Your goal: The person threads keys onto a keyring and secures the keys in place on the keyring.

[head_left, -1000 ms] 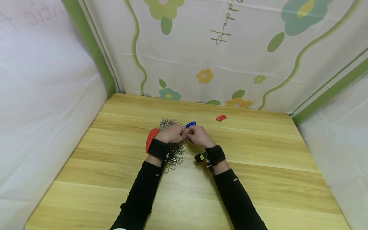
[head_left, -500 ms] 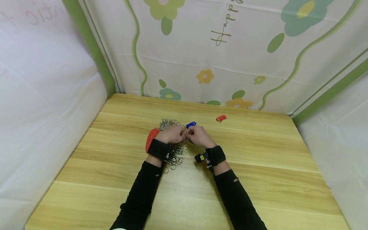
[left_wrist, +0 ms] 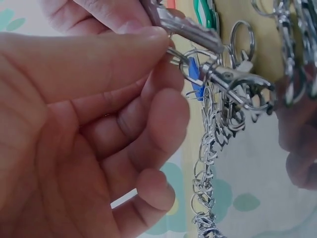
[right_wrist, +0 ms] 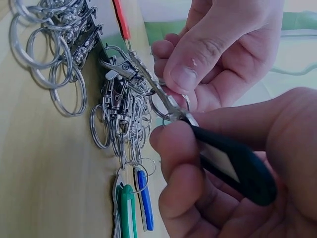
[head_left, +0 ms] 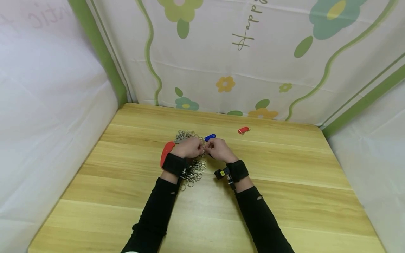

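Observation:
In the head view, my left hand (head_left: 190, 147) and right hand (head_left: 220, 150) meet above the table's middle. The right hand pinches a key (right_wrist: 153, 82) with a dark green key tag (right_wrist: 242, 171), near where key and tag join. Between thumb and index finger, the left hand pinches a split ring (left_wrist: 179, 55) with a metal swivel clasp (left_wrist: 230, 84) attached. The key's small ring lies close to that split ring; whether they are linked I cannot tell. Just below, a green key tag (right_wrist: 128, 210) and a blue key tag (right_wrist: 144, 198) hang near the clasps.
Many clasps with rings (head_left: 196, 170) cluster around a red board (head_left: 166, 154), partly hidden by the left forearm. Farther back on the wooden table (head_left: 284, 168) lies a red key tag (head_left: 243, 130) with a key. White printed curtains (head_left: 196, 70) enclose the back and sides.

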Action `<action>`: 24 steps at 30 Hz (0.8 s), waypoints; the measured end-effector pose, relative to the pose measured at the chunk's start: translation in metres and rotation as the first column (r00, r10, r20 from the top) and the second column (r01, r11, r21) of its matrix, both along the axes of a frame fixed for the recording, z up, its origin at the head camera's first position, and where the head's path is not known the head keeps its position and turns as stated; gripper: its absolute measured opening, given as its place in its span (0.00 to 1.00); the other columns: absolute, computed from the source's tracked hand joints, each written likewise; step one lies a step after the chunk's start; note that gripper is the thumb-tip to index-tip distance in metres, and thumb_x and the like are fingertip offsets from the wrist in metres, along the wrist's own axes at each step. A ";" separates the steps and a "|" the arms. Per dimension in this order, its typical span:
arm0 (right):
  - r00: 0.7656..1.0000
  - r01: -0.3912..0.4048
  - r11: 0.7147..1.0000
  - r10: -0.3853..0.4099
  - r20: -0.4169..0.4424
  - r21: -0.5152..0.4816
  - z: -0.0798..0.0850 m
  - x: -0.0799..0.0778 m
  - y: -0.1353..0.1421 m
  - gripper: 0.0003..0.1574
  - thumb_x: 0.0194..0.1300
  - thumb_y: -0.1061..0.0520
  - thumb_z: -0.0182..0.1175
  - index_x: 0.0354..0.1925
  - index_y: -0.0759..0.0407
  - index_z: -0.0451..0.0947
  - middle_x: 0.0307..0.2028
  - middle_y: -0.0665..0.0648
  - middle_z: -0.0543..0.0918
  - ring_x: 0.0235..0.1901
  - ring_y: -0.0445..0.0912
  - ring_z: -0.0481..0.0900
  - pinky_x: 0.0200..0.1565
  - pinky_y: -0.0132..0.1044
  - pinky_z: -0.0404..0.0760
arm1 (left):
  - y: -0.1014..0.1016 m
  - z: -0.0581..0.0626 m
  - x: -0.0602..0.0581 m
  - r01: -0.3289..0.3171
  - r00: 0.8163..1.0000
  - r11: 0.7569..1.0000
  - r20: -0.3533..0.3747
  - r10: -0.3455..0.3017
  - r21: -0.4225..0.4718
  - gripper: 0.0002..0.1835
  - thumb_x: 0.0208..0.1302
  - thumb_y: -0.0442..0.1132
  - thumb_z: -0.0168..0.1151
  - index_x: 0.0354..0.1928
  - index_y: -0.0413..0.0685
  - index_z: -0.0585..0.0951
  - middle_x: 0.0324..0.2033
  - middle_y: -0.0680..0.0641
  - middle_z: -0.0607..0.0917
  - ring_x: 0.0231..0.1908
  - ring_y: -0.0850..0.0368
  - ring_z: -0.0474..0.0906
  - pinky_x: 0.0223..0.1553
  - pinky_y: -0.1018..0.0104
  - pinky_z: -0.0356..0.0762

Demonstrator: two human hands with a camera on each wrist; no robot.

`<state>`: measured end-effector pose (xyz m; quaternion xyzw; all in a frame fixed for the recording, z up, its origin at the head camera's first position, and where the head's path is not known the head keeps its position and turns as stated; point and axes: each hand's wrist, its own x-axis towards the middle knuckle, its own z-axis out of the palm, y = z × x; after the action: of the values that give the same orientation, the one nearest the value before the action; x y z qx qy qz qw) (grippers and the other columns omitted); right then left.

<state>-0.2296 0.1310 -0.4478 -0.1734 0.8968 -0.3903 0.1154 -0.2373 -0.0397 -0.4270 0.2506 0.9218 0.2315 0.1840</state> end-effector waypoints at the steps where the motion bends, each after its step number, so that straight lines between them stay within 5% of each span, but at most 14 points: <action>1: 1.000 -0.008 1.000 0.008 -0.006 -0.004 0.000 0.000 0.000 0.05 0.67 0.60 0.58 0.34 0.59 0.79 0.27 0.54 0.81 0.21 0.44 0.74 0.24 0.34 0.71 | 0.000 0.000 0.000 0.002 1.000 1.000 -0.001 -0.002 0.000 0.17 0.69 0.35 0.52 0.18 0.50 0.69 0.15 0.52 0.64 0.15 0.59 0.59 0.23 0.68 0.58; 6: 0.998 -0.050 0.998 0.049 -0.032 -0.026 0.001 0.000 0.002 0.06 0.67 0.62 0.56 0.33 0.60 0.79 0.26 0.54 0.81 0.19 0.43 0.73 0.23 0.33 0.70 | 0.000 0.001 0.001 0.011 1.000 1.000 -0.008 -0.011 -0.003 0.16 0.69 0.33 0.51 0.20 0.49 0.70 0.16 0.52 0.64 0.16 0.58 0.59 0.24 0.68 0.57; 15: 0.996 -0.074 0.997 0.076 0.052 -0.033 0.004 0.000 0.004 0.06 0.69 0.60 0.55 0.35 0.59 0.77 0.30 0.59 0.81 0.19 0.46 0.72 0.24 0.35 0.70 | 0.000 0.000 0.002 -0.009 1.000 1.000 0.009 0.009 -0.005 0.16 0.68 0.33 0.50 0.20 0.49 0.69 0.16 0.51 0.65 0.16 0.58 0.60 0.23 0.68 0.58; 24: 0.988 -0.114 0.993 0.115 0.102 -0.009 0.000 -0.002 0.007 0.07 0.73 0.59 0.49 0.37 0.59 0.72 0.27 0.57 0.78 0.18 0.44 0.71 0.22 0.34 0.68 | 0.005 -0.001 0.001 0.014 0.998 1.000 -0.054 -0.015 -0.025 0.19 0.66 0.34 0.53 0.16 0.51 0.66 0.13 0.53 0.61 0.14 0.59 0.57 0.22 0.68 0.58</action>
<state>-0.2312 0.1379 -0.4474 -0.2046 0.8776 -0.3929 0.1832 -0.2361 -0.0345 -0.4277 0.2611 0.9275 0.2118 0.1635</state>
